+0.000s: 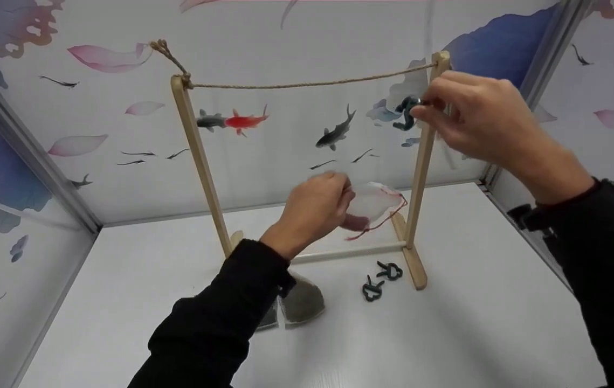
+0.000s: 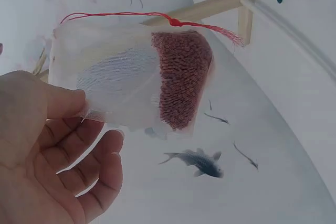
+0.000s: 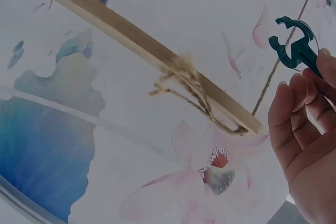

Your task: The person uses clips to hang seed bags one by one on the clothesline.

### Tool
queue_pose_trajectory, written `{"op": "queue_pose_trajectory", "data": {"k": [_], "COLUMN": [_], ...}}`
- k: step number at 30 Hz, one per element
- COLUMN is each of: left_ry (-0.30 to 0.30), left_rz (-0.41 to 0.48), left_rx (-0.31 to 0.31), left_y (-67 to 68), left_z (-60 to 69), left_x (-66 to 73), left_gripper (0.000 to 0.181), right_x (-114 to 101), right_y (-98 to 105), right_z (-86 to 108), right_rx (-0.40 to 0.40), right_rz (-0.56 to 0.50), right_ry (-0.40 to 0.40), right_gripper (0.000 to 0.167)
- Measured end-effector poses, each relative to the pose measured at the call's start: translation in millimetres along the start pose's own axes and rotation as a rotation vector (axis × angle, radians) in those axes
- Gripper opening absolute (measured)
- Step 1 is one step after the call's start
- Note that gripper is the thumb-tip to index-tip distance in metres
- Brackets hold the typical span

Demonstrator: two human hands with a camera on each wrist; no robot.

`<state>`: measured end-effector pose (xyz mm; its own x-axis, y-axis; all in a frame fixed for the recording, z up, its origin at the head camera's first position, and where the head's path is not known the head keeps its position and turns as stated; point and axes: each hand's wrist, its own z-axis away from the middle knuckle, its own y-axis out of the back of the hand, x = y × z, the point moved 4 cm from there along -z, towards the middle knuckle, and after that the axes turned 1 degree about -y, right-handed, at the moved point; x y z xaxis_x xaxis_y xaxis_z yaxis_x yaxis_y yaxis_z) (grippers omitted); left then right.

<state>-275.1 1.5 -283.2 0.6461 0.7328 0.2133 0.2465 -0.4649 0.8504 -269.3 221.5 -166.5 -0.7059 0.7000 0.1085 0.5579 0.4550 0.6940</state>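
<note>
My left hand (image 1: 317,207) pinches the edge of a sheer white mesh bag (image 1: 374,202) below the rope. In the left wrist view the bag (image 2: 115,66) has a red drawstring (image 2: 175,22) and reddish-brown grains (image 2: 184,80) at one end; thumb and fingers of the hand (image 2: 58,145) hold the other end. Raised near the right post, my right hand (image 1: 479,116) pinches a dark green clip (image 1: 406,114). The right wrist view shows the clip's (image 3: 296,43) hooked jaws apart, with the hand (image 3: 310,129) on its handles. The twine rope (image 1: 307,85) hangs between two wooden posts.
Two green clips (image 1: 372,289) lie on the white table (image 1: 447,334) beside the frame's right foot (image 1: 415,269). Grey-brown pouches (image 1: 302,302) lie partly behind my left sleeve. A white bar (image 1: 350,251) joins the posts low down. Printed panels (image 1: 285,151) stand behind.
</note>
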Motion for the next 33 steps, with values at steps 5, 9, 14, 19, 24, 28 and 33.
{"op": "queue_pose_trajectory", "data": {"k": [5,9,14,19,24,28,33], "left_ry": [0.021,0.098,0.178,0.203,0.223,0.217,0.212], "left_rz": [0.014,0.092,0.147,0.136,0.110,0.088,0.065], "left_rx": [0.034,0.031,0.028,0.042,0.079,0.136,0.195], "left_y": [20.1,27.5,27.4,29.4,33.1,38.2,44.1], "left_z": [-21.7,-34.6,-45.0,-52.1,-57.1,-60.9,-64.7], "left_x": [-1.9,-5.9,-10.4,-13.5,-17.7,-17.5,-12.7], "left_gripper": [0.015,0.017,0.019,0.020,0.021,0.021,0.020], "right_x": [5.5,8.0,9.6,12.8,16.3,18.7,19.4], "right_y": [10.9,13.7,13.1,13.6,11.9,9.0,2.6], "right_z": [-22.4,-35.1,-47.0,-54.7,-56.2,-55.6,-54.8], "right_rx": [0.010,0.006,-0.035,-0.078,-0.171,-0.274,-0.376], "right_rz": [0.030,0.049,0.072,0.073,0.068,0.059,0.036], "right_ry": [-0.015,-0.029,-0.056,-0.119,-0.177,-0.207,-0.222], "right_gripper": [0.016,0.020,0.024,0.025,0.027,0.028,0.030]}}
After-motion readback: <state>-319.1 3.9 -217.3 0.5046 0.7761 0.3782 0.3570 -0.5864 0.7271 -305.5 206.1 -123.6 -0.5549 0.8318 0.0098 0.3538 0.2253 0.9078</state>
